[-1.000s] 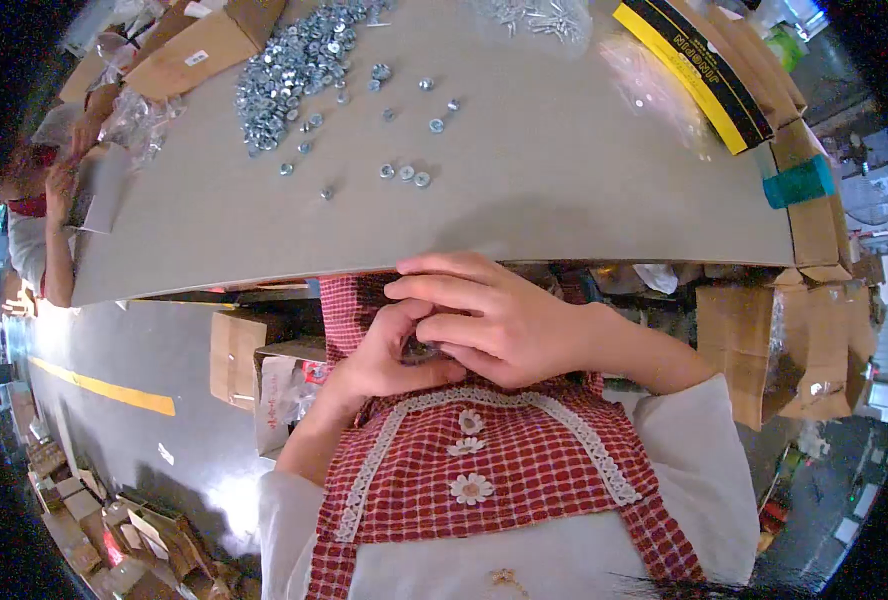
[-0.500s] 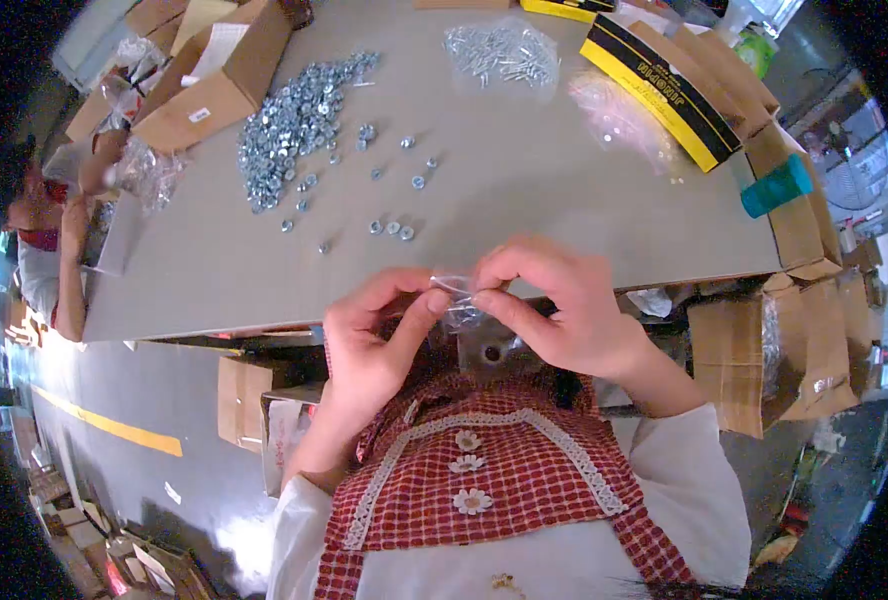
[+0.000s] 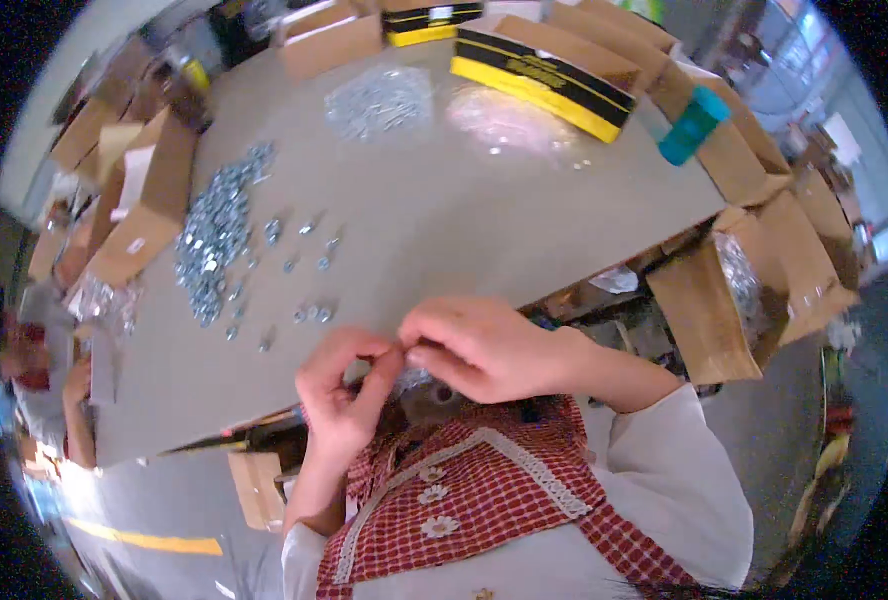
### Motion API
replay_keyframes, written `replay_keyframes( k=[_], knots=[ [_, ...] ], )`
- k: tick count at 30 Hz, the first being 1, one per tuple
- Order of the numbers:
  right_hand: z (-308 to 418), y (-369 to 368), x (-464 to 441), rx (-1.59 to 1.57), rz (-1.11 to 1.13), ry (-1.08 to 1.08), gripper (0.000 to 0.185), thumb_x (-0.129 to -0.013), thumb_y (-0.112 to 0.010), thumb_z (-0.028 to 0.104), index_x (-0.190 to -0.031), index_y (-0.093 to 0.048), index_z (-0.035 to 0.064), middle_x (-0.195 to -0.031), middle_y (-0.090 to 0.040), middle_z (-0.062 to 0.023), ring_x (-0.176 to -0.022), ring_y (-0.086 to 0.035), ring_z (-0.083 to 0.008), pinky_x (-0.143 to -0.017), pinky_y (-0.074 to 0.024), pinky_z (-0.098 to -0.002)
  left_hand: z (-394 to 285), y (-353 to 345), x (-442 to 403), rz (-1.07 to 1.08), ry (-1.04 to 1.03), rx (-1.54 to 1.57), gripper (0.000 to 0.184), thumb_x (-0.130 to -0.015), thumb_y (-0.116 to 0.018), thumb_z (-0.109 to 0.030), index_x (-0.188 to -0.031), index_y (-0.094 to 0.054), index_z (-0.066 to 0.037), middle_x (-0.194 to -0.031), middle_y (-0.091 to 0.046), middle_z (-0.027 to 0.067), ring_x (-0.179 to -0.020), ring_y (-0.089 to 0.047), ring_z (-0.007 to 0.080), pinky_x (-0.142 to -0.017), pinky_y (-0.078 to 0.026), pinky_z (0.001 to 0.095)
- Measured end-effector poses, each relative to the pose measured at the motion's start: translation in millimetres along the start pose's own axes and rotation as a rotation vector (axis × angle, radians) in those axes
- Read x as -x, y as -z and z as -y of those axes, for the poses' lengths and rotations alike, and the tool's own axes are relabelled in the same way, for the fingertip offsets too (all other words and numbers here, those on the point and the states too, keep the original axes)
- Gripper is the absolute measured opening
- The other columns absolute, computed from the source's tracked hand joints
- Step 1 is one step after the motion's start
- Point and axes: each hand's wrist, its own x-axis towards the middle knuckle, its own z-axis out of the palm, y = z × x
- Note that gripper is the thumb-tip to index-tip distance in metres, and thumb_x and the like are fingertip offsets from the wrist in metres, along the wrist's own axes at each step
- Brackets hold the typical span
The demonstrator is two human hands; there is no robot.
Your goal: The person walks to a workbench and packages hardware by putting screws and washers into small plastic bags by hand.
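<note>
My left hand point(image 3: 344, 390) and my right hand point(image 3: 489, 350) meet above my apron at the table's near edge, fingertips pinched together. Between and below them hangs a small clear plastic bag point(image 3: 416, 380), mostly hidden by my fingers; its contents are too blurred to make out. Three small metal nuts point(image 3: 313, 314) sit on the table just beyond my left hand. Farther left spreads a large pile of metal nuts point(image 3: 214, 240), with several loose ones beside it.
A clear bag of screws point(image 3: 379, 102) and a pinkish bag of small pieces point(image 3: 514, 122) lie farther back. Behind them stands a black and yellow box point(image 3: 544, 82). A teal cup point(image 3: 694, 125) is at right, near open cartons point(image 3: 709, 300). Another person's arm point(image 3: 79, 410) shows at left.
The view has turned, so the table now appears tilted. My hands have drawn closer together, and the small bag is now more covered by my fingers.
</note>
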Motion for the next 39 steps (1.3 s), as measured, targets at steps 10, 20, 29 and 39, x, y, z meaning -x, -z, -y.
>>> replay_keyframes(
  k=[10,20,29,39],
  knots=[
    [-17.8,46.8,65.4,-0.314,-0.062,-0.402,0.027,-0.097,-0.061,0.031,-0.101,-0.064,0.0046,-0.078,-0.062,-0.0104,-0.069,-0.062,-0.024,-0.065,-0.0508,-0.0409,15.6,-49.4,-39.5,0.105,0.305,0.353,0.004,-0.091,-0.061,-0.003,-0.087,-0.06,-0.002,-0.078,-0.062,0.0037,-0.072,-0.056,0.0118,-0.069,-0.046,0.0271],
    [-52.1,141.5,178.3,-0.178,-1.365,-0.598,0.011,-0.096,-0.061,0.015,-0.098,-0.064,0.0049,-0.088,-0.066,-0.0034,-0.081,-0.061,-0.0113,-0.076,-0.0493,-0.0267,46.3,-45.7,-46.1,-0.03,0.285,0.305,0.003,-0.095,-0.061,-0.006,-0.096,-0.058,-0.006,-0.085,-0.061,0.0009,-0.076,-0.054,0.0099,-0.07,-0.044,0.0248],
    [-161.7,122.8,47.6,0.983,-0.534,-0.593,0.03,-0.092,-0.061,0.029,-0.103,-0.065,0.0011,-0.091,-0.068,-0.016,-0.087,-0.066,-0.0366,-0.078,-0.0524,-0.0464,57.5,-38.7,-40.5,-0.007,0.239,0.279,0.007,-0.094,-0.062,-0.003,-0.099,-0.059,-0.005,-0.088,-0.064,0.0011,-0.079,-0.057,0.0082,-0.074,-0.047,0.0236],
    [-162.0,136.2,46.9,0.427,-0.62,-0.591,0.027,-0.09,-0.064,0.029,-0.094,-0.071,0.0032,-0.089,-0.068,-0.0173,-0.082,-0.067,-0.0289,-0.075,-0.0527,-0.0403,61.7,-44.4,-35.9,-0.045,0.169,0.214,0.008,-0.092,-0.062,0.0,-0.101,-0.061,0.0,-0.09,-0.067,0.0052,-0.082,-0.062,0.0116,-0.076,-0.051,0.0259]
  ],
)
